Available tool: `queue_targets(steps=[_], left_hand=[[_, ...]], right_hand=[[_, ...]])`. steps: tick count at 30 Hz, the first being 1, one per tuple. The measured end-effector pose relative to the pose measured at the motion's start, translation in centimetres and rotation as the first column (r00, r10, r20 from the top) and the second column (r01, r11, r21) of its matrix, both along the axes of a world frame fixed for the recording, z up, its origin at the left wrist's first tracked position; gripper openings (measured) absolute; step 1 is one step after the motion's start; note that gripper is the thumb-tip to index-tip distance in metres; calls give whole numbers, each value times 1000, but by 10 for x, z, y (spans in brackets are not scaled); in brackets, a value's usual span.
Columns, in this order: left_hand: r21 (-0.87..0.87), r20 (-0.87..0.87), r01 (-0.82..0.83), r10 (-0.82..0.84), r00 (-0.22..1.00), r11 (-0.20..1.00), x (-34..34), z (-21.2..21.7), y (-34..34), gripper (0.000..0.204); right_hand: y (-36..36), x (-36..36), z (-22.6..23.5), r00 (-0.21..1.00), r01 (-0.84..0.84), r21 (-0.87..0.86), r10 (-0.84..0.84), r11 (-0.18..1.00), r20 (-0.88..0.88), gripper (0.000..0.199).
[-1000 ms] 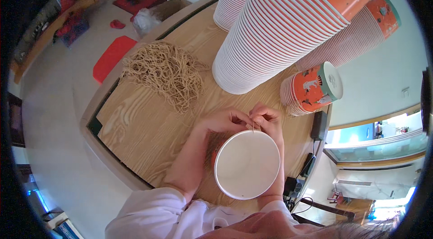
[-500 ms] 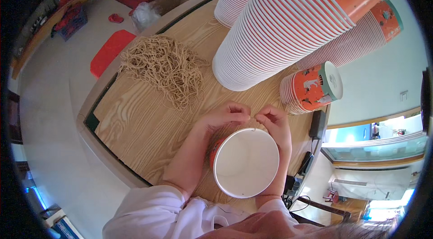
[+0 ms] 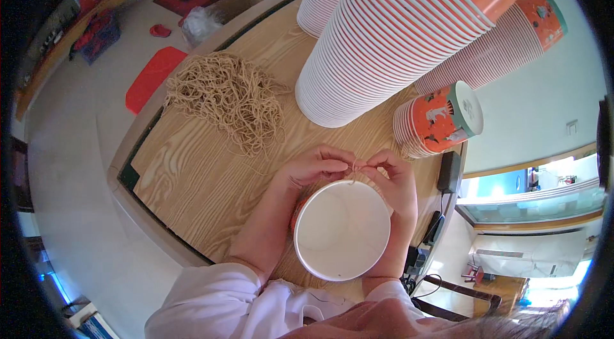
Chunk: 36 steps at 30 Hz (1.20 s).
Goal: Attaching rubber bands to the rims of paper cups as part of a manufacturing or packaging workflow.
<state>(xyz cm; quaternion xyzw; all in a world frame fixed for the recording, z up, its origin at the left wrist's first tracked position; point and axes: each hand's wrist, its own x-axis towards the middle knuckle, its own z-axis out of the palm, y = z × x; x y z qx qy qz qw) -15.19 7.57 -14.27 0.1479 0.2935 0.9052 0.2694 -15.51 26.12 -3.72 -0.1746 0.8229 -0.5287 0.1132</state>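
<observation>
A white-lined paper bucket (image 3: pixel 342 230) stands with its mouth toward me between my forearms; a sliver of its orange outside shows at the left. Just beyond its far rim, my left hand (image 3: pixel 318 165) and my right hand (image 3: pixel 393 179) are closed in pinches, fingertips almost meeting. Between them they hold a thin tan string (image 3: pixel 354 171), looped at the rim; whether it passes through a hole there is too small to tell. A loose heap of tan twine (image 3: pixel 224 99) lies to the left, with a strand trailing toward my left wrist.
A tall stack of nested paper buckets (image 3: pixel 384 38) leans across the far side of the wooden table (image 3: pixel 185 179), with more stacks behind. A shorter stack of orange buckets (image 3: pixel 438 118) sits at the right. A black power adapter (image 3: pixel 449 171) and cables line the right edge.
My fingertips have come closer together, and the string between them now shows as a loop above the rim. The whole view has shifted slightly.
</observation>
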Motion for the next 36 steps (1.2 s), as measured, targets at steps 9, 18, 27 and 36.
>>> queue_targets(steps=[9, 18, 27, 36], left_hand=[[-6, -25, -98, 98, 995, 995, -2, 3, -1, 27], [-109, -90, -141, 132, 987, 984, -6, -3, 3, 13], [-149, -167, -206, 180, 969, 967, -8, 3, 3, 9], [-164, -201, -208, 174, 964, 964, -8, 2, 4, 11]], right_hand=[[6, -4, 0, 994, -81, 4, 82, 997, -74, 12], [-3, 2, 2, 998, 0, 8, 0, 1000, -60, 18], [-4, 3, -3, 992, 5, 31, -1, 1000, -125, 20], [-7, 4, 2, 994, 7, 59, 0, 998, -108, 19]])
